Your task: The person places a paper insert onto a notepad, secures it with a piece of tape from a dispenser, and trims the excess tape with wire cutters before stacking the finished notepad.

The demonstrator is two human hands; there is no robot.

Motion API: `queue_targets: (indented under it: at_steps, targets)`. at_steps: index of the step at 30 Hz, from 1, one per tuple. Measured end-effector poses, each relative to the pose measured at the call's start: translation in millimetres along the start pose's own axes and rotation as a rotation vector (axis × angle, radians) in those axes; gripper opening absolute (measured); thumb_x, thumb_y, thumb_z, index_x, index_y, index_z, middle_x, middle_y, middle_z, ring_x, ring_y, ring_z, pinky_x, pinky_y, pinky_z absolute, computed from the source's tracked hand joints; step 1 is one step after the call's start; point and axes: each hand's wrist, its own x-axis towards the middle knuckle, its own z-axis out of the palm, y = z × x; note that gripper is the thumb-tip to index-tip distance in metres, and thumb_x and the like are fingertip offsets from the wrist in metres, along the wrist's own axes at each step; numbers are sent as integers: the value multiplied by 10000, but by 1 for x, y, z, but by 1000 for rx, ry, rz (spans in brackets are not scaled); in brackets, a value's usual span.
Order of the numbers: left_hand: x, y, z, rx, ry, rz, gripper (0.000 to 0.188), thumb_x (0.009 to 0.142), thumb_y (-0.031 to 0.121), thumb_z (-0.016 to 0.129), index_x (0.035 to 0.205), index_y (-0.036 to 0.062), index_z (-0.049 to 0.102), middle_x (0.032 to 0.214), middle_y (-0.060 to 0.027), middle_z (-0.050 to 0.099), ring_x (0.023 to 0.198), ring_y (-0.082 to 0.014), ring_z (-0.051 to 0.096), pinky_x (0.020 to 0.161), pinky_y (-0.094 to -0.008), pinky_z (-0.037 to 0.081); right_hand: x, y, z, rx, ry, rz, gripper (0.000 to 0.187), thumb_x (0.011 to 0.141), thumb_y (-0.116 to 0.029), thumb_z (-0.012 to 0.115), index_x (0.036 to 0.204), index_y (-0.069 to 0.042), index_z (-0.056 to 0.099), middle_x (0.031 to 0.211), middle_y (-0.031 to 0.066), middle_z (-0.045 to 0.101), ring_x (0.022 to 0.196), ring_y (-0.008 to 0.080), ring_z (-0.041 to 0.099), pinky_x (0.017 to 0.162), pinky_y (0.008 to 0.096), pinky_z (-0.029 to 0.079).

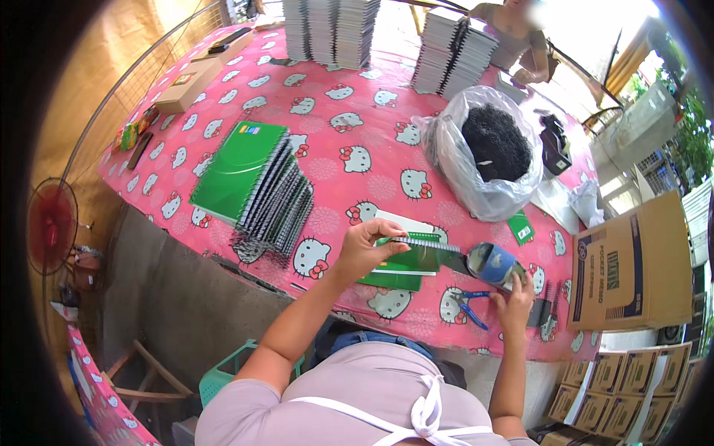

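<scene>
My left hand (368,251) is closed in a pinch on the end of a spiral binding coil (424,241) at the edge of a green notebook (416,258). More green covers and white pages lie beneath. The coil runs right towards a rounded blue and grey object (497,264), whose kind I cannot make out. At this object's near right edge is my right hand (513,301), thumb and fingers apart, holding nothing visible. Blue-handled pliers (471,309) lie just left of that hand.
A stack of green spiral notebooks (249,175) stands left. Tall notebook stacks (327,33) rise at the back. A plastic bag (454,163) of black coils (497,141) sits right, near a big cardboard box (632,264). Another person (513,44) is across the table (320,111).
</scene>
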Motion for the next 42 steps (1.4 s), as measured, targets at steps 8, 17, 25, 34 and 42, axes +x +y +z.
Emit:
queue_targets:
  at_steps: [8,17,25,34,42]
  targets:
    - [-45,7,25,545,-124,177,227,711,-31,773,899,16,655,919,-117,686,814,-176,674,678,-268,549,-52,-39,1,90,-119,-304,529,753,-300,717,1192,-58,549,1197,168,509,1133,354,455,936,483,347]
    - [-62,17,36,521,24,150,220,730,-37,749,935,-11,676,1035,-123,663,807,-137,676,618,-235,575,-34,-128,-40,678,-150,-276,447,744,-187,728,1139,-48,572,1011,144,555,941,332,545,809,427,448]
    - [-70,19,31,489,46,172,228,736,-70,720,954,-18,679,1025,-118,667,809,-122,674,622,-226,566,-31,-150,-50,719,-231,-278,426,717,-137,753,1106,-37,610,1013,150,568,955,310,563,803,399,468]
    - [-73,19,28,494,58,207,231,716,-80,736,932,-19,684,1004,-133,665,817,-160,667,667,-261,566,-24,-139,-40,1147,-685,43,312,827,-145,682,1092,7,617,934,126,627,753,226,604,707,327,496]
    - [-48,90,17,556,214,444,202,770,-62,710,879,10,556,1012,-141,650,904,-180,644,722,-296,530,-34,-123,-41,1110,-506,94,332,822,-184,682,1093,-5,614,1004,113,640,848,244,631,759,394,519]
